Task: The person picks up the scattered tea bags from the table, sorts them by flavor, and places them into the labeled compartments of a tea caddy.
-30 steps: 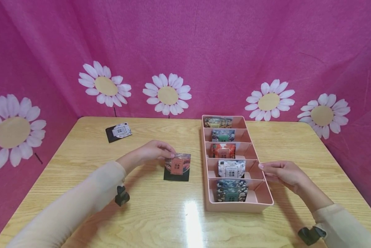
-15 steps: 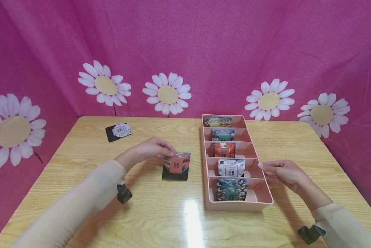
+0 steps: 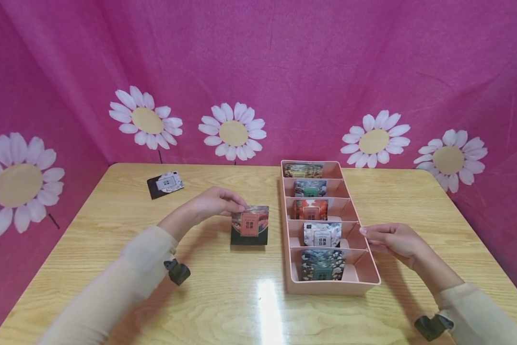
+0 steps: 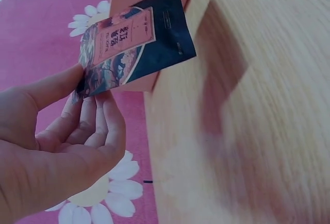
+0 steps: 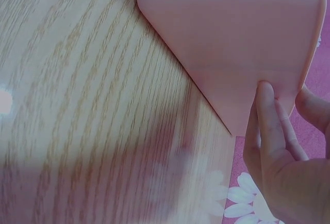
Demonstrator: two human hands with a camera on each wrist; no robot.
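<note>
In the head view, my left hand [image 3: 217, 201] pinches a black and pink tea sachet [image 3: 250, 226] by its top edge, left of a pink divided box [image 3: 327, 287]. The left wrist view shows the sachet [image 4: 126, 44] between thumb and fingertips, above the table with its shadow below. My right hand [image 3: 398, 241] holds the box's right side. Seen from the right wrist, its thumb is at the rim and its fingers press the outer wall [image 5: 232, 33]. A white-labelled tea sachet [image 3: 319, 235] stands in the compartment beside that hand.
Further tea sachets stand in the other compartments, including a red one [image 3: 311, 210] in the middle and dark blue-green ones [image 3: 323, 264] at the front. A black and white sachet [image 3: 165, 184] lies at the back left of the wooden table [image 3: 198, 306]. A pink flowered cloth [image 3: 267, 57] hangs behind.
My left hand has raised the black and pink sachet and shifted it slightly right and away from me. The right hand and the box have stayed in place.
</note>
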